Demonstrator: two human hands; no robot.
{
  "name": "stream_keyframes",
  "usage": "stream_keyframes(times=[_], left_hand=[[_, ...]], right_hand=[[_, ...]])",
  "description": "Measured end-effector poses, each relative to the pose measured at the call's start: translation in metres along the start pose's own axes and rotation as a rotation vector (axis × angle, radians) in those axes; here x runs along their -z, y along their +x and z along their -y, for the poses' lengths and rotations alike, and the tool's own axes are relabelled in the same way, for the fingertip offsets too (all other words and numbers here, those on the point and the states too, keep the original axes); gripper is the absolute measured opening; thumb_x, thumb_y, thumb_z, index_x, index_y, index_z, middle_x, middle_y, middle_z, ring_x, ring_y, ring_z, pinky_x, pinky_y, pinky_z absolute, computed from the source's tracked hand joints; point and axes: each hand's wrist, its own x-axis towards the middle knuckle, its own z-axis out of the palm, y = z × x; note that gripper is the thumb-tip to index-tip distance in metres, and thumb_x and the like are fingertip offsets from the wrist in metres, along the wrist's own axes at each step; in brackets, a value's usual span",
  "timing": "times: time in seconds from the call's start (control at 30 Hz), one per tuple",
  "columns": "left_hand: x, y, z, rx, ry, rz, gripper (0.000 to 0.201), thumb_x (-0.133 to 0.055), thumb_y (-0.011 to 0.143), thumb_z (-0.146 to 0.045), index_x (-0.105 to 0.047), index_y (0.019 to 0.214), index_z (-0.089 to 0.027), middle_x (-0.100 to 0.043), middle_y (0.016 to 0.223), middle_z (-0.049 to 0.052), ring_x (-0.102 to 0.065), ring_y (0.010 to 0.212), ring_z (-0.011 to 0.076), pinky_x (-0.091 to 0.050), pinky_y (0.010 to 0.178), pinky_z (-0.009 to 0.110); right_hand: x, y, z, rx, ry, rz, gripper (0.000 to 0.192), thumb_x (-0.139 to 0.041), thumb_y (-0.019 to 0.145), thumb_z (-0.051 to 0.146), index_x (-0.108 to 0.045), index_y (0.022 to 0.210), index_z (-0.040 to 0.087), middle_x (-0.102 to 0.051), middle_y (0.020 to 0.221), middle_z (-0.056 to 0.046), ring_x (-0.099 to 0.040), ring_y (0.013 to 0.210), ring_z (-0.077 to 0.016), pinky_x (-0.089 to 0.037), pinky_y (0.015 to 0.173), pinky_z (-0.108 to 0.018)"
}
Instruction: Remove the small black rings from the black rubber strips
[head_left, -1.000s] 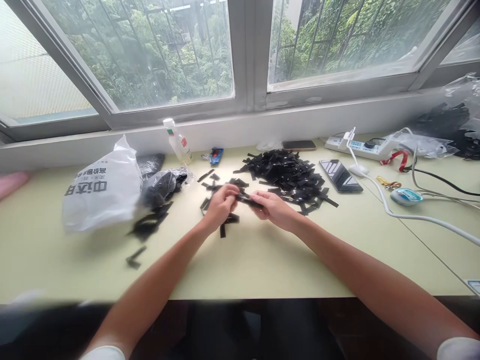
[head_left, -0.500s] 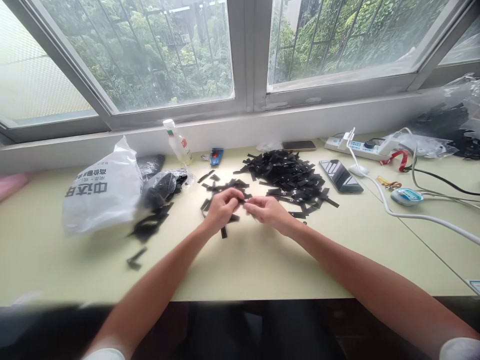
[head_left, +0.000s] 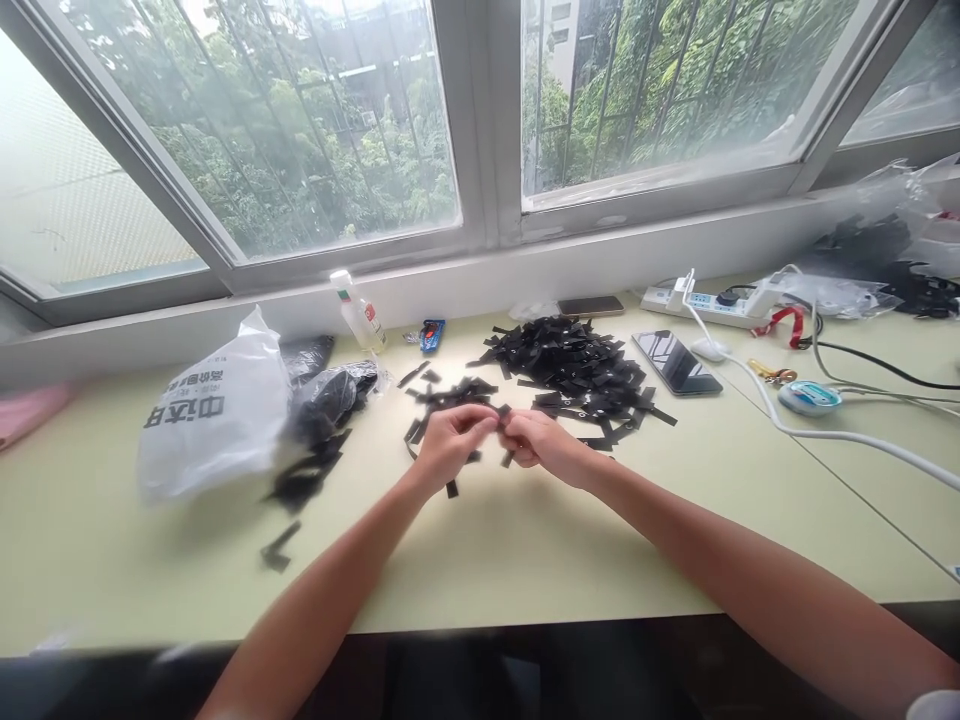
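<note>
Head view: I am pinching one black strip (head_left: 504,412) between left hand (head_left: 450,445) and right hand (head_left: 541,445) at centre frame, keeping fingertips tight and aligned.

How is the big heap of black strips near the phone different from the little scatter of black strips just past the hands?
The big heap of black strips is dense and stacked in layers; the small scatter of black strips lies thin and mostly flat. The heap sits right of the hands, beside the dark phone; the scatter lies just beyond the left hand. Both rest on the pale green table.
</note>
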Motion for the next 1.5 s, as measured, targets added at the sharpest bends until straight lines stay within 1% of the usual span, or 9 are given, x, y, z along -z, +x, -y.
stream_keyframes(times=[0.2,0.47,0.67,0.8,0.97,1.2,1.3,1.4,1.5], left_hand=[[-0.008,-0.005,-0.004,-0.117,0.117,0.001,0.02,-0.069,0.086,-0.037,-0.076,0.09,-0.019,-0.073,0.087,0.005,-0.062,0.07,0.0146,-0.051,0.057,0.025],[-0.007,-0.005,-0.002,-0.098,0.126,-0.022,0.02,-0.07,0.085,-0.038,-0.077,0.09,-0.019,-0.075,0.085,0.004,-0.064,0.067,0.015,-0.05,0.054,0.025],[0.005,0.003,0.002,-0.044,0.132,-0.073,0.025,-0.072,0.083,-0.04,-0.079,0.093,-0.018,-0.076,0.089,0.007,-0.068,0.078,0.0183,-0.054,0.066,0.027],[0.009,0.008,0.008,-0.025,0.139,-0.098,0.029,-0.074,0.081,-0.044,-0.079,0.092,-0.018,-0.076,0.085,0.007,-0.065,0.073,0.0173,-0.05,0.062,0.026],[0.02,0.013,0.012,-0.035,0.175,-0.148,0.03,-0.075,0.079,-0.044,-0.079,0.091,-0.017,-0.073,0.077,0.005,-0.056,0.061,0.0128,-0.043,0.055,0.025],[0.033,0.019,0.016,-0.023,0.144,-0.155,0.03,-0.07,0.084,-0.039,-0.077,0.101,-0.015,-0.071,0.078,0.006,-0.054,0.062,0.0114,-0.042,0.057,0.024],[0.03,0.017,0.013,-0.053,0.146,-0.125,0.03,-0.068,0.086,-0.036,-0.075,0.107,-0.017,-0.073,0.089,0.007,-0.061,0.071,0.0141,-0.047,0.063,0.026],[0.024,0.012,0.005,-0.1,0.211,-0.069,0.034,-0.07,0.085,-0.034,-0.072,0.116,-0.02,-0.073,0.101,0.008,-0.067,0.09,0.0191,-0.053,0.076,0.029],[0.017,0.007,0.0,-0.125,0.246,0.024,0.038,-0.071,0.085,-0.035,-0.067,0.12,-0.02,-0.074,0.096,0.007,-0.069,0.088,0.0195,-0.055,0.078,0.03]], right_hand=[[-0.003,-0.001,-0.001,-0.03,-0.143,-0.098,0.024,-0.047,0.077,0.026,-0.027,0.064,0.022,-0.031,0.066,0.003,-0.022,0.055,-0.0096,-0.021,0.049,-0.025],[0.002,0.005,-0.011,0.038,-0.282,-0.158,0.021,-0.045,0.083,0.03,-0.04,0.065,0.02,-0.04,0.066,0.001,-0.038,0.057,-0.0116,-0.031,0.049,-0.025],[0.006,0.008,-0.011,0.08,-0.248,-0.06,0.019,-0.05,0.089,0.037,-0.052,0.081,0.02,-0.04,0.067,0.005,-0.035,0.056,-0.0095,-0.029,0.052,-0.024],[0.014,0.009,-0.011,0.117,-0.431,-0.103,0.027,-0.053,0.09,0.043,-0.058,0.081,0.019,-0.049,0.068,0.003,-0.038,0.055,-0.0098,-0.03,0.053,-0.025],[0.021,0.008,-0.013,0.268,-0.808,-0.238,0.021,-0.054,0.092,0.032,-0.071,0.092,0.02,-0.065,0.082,-0.002,-0.053,0.068,-0.0155,-0.041,0.065,-0.029],[0.023,0.005,-0.018,0.276,-1.104,-0.253,0.018,-0.059,0.091,0.025,-0.077,0.093,0.022,-0.065,0.094,-0.007,-0.062,0.081,-0.0196,-0.048,0.077,-0.032],[0.022,0.005,-0.016,0.299,-1.088,-0.341,0.025,-0.056,0.095,0.035,-0.078,0.092,0.023,-0.066,0.092,-0.007,-0.062,0.079,-0.02,-0.047,0.074,-0.033],[0.021,0.007,-0.013,0.383,-0.905,-0.444,0.038,-0.05,0.098,0.047,-0.071,0.118,0.023,-0.067,0.107,-0.009,-0.062,0.079,-0.0197,-0.048,0.072,-0.034],[0.02,0.008,-0.011,0.404,-0.681,-0.347,0.043,-0.054,0.095,0.053,-0.068,0.121,0.022,-0.07,0.107,-0.008,-0.062,0.077,-0.0195,-0.048,0.067,-0.032]])
